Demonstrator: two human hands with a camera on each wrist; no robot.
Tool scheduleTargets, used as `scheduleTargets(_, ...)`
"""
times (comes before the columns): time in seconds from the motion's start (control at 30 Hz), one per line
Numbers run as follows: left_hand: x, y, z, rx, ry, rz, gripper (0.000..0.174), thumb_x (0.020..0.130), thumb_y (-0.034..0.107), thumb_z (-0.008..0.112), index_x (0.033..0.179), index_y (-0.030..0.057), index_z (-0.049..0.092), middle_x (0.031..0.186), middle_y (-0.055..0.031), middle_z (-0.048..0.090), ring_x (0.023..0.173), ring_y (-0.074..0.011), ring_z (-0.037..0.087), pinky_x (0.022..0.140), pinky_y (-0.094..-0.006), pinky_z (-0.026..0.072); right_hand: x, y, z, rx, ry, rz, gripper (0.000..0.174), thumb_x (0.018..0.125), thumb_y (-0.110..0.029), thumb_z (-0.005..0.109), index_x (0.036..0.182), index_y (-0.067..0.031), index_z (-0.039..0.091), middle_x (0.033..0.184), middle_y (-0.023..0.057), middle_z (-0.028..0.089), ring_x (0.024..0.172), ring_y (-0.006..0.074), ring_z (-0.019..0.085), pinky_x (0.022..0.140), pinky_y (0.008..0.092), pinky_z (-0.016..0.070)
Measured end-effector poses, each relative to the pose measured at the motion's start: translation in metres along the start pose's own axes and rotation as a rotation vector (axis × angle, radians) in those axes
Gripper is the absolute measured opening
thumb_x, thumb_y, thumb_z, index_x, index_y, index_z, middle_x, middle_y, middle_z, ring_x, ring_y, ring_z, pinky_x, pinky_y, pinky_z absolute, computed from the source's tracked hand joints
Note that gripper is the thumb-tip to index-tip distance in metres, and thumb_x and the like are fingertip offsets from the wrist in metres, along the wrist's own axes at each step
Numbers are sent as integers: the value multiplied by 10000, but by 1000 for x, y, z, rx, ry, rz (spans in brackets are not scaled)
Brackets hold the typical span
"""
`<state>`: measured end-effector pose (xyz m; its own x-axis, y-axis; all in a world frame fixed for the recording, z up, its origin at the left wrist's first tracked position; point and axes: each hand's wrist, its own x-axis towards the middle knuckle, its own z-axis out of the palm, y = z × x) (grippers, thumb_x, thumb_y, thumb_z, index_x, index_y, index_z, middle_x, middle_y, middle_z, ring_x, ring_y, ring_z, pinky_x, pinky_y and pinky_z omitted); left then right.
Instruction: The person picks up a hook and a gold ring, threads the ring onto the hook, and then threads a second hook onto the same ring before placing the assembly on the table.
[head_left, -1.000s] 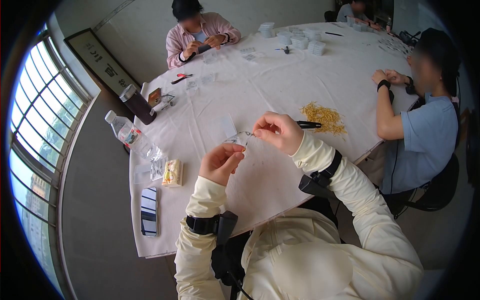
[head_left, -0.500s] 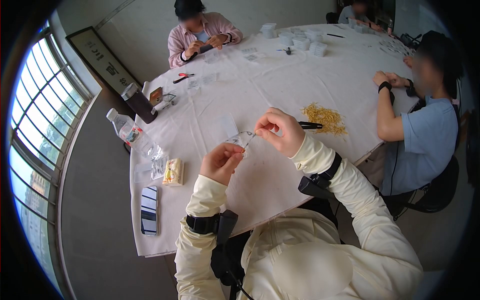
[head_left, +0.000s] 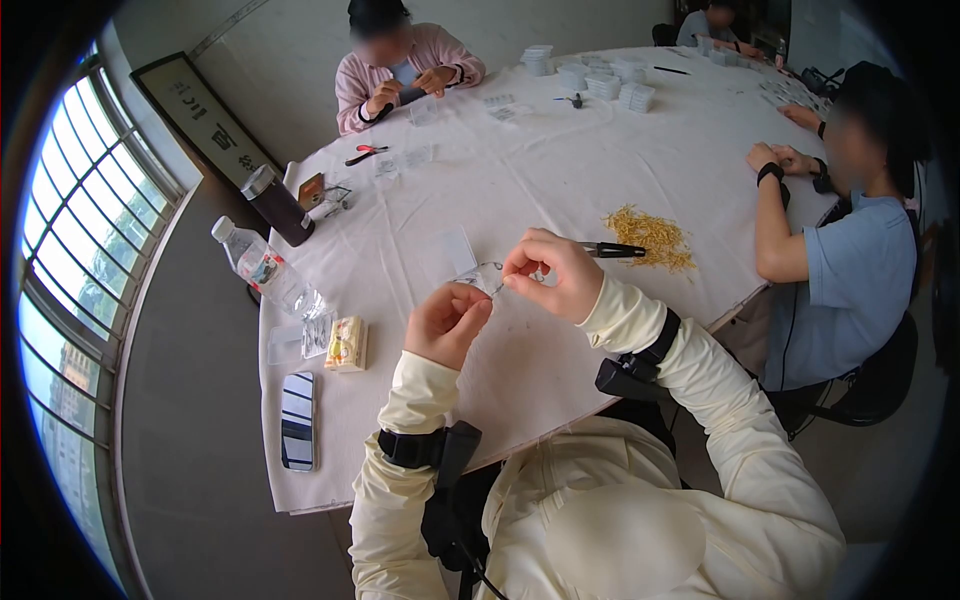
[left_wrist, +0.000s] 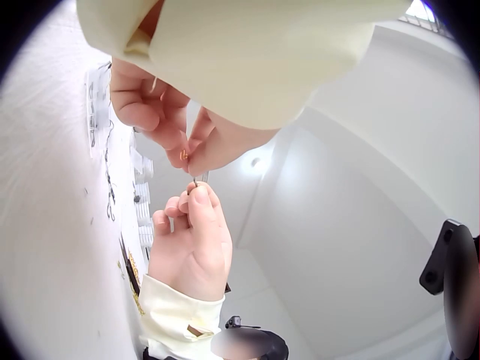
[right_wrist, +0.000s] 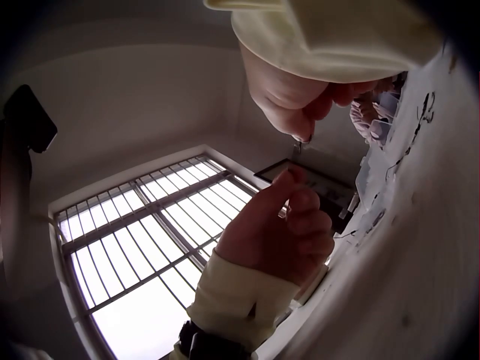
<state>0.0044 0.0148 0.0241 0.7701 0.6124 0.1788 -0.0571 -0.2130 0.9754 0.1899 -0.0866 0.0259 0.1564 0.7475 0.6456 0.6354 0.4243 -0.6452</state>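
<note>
- Head view: left hand (head_left: 446,322), pinching thin strand (head_left: 497,291); right hand (head_left: 556,276), two o'clock of it, pinching likewise; strand between fingertips.
- Left wrist: gold-coloured bit (left_wrist: 184,155) at left fingertips.
- Right wrist: left hand at right's six o'clock.

High downward head view; 2 close crosswise wrist views; hands (head_left: 447,325) (head_left: 556,276) in all.

From afar I watched the right hand (right_wrist: 281,90) pinch a tiny piece (right_wrist: 298,148) above the left hand (right_wrist: 274,232), a barred window (right_wrist: 135,259) glowing behind them.
</note>
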Motion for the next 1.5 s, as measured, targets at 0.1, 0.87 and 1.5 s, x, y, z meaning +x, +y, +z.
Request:
scheduleTargets(0.1,0,0,0,-40,31,3,73,932,99,640,961,32,636,763,18,600,623,-45,493,553,-198,389,-1,2,-1,-7,-21,16,44,850,-77,667,856,-45,638,808,19,590,718,129,541,649,269,418)
scheduleTargets(0.87,2,-4,3,-70,40,106,86,961,111,613,977,27,621,747,40,547,614,-30,443,544,-192,348,-1,2,-6,217,-65,254,131,871,-180,654,878,-51,673,780,-20,630,714,71,531,654,244,409)
scheduleTargets(1.5,1,0,1,-67,13,27,110,965,103,608,1017,6,620,886,2,638,783,-60,571,701,-206,462,-3,-3,10,153,-79,140,73,831,-137,711,869,-79,688,807,-10,641,744,106,567,663,266,410)
